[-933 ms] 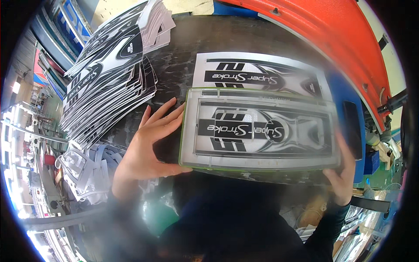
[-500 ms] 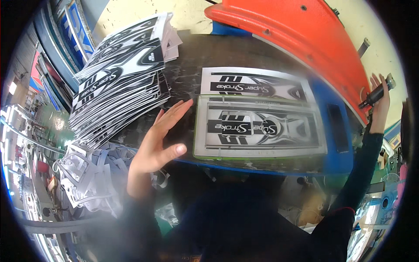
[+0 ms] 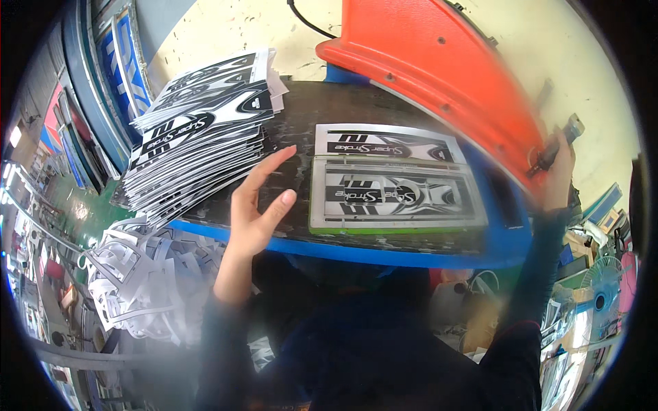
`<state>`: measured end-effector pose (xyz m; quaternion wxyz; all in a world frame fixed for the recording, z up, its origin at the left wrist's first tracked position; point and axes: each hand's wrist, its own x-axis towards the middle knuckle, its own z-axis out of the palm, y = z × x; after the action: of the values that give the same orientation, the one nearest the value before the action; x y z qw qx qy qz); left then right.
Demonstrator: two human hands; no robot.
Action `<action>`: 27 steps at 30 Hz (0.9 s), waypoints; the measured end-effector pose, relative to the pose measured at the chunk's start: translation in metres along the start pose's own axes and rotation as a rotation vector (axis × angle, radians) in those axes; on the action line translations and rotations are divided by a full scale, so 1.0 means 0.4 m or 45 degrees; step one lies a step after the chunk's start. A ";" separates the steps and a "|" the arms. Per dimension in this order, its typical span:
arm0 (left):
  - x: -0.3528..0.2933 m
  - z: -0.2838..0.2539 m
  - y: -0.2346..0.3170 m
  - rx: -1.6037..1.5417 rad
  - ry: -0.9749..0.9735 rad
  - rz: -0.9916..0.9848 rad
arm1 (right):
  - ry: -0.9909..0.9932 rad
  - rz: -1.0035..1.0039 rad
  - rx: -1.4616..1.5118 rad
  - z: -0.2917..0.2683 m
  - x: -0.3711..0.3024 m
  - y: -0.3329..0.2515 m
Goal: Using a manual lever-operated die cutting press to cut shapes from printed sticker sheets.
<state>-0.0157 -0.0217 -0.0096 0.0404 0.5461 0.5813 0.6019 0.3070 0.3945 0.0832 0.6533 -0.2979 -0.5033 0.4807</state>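
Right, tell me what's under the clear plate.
Through the clear plate, a black-and-white print shows; a printed sheet sticks out past its far edge. Whether both are one sheet is hidden, as is the table beneath.

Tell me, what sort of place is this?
Most likely a workshop or small factory handling printed sheets. A thick stack of printed sheets sits on the dark worktable, a big red machine arm extends above it, and a heap of white scraps lies near its left edge.
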 end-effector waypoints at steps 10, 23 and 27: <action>0.127 0.060 0.162 -0.266 -0.134 0.233 | -0.419 -0.043 -0.040 0.082 -0.339 -0.091; 0.200 0.139 0.315 0.226 -0.098 0.647 | -0.664 -1.009 -0.865 0.141 -0.388 -0.168; 0.186 0.092 0.312 0.471 0.063 0.573 | 0.034 -1.364 -1.377 0.115 -0.269 -0.101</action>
<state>0.0536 0.0130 0.1186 -0.2086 0.6446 0.5463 0.4926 0.2735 0.2757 0.0929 0.5665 -0.2973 -0.7365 -0.2194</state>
